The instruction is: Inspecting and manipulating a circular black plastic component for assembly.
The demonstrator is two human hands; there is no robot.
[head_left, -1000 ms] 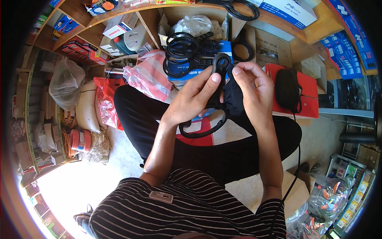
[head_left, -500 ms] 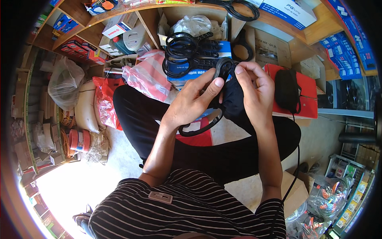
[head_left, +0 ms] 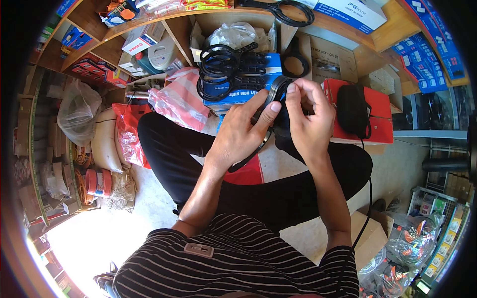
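Nearest the camera is the person's striped shirt (head_left: 238,263), with both forearms rising from it over crossed legs in black trousers (head_left: 298,188).

The left hand (head_left: 242,131) is partly closed. Its thumb lies along the outer edge of a black rubber ring (head_left: 275,92), and its fingers curl underneath, where the ring's lower arc emerges below the palm. The right hand (head_left: 310,116) is closed in a pinch on the same ring from the opposite side, with thumb and forefinger meeting at the ring's upper curve and the other fingers folded behind it. The ring therefore sits between the two hands, held above the knees, and most of it is hidden by the fingers. A dark object lies behind the ring under the right hand; what it is cannot be told.

Just beyond the hands, a stack of black rings (head_left: 221,69) rests on a blue box (head_left: 248,82). To the left of it lies a pink striped plastic bag (head_left: 179,99). To the right, a red box (head_left: 377,114) carries a black mouse-shaped item (head_left: 352,109) with a cord running down.

Farthest off, wooden shelves (head_left: 198,15) hold cartons and another black ring (head_left: 293,12).
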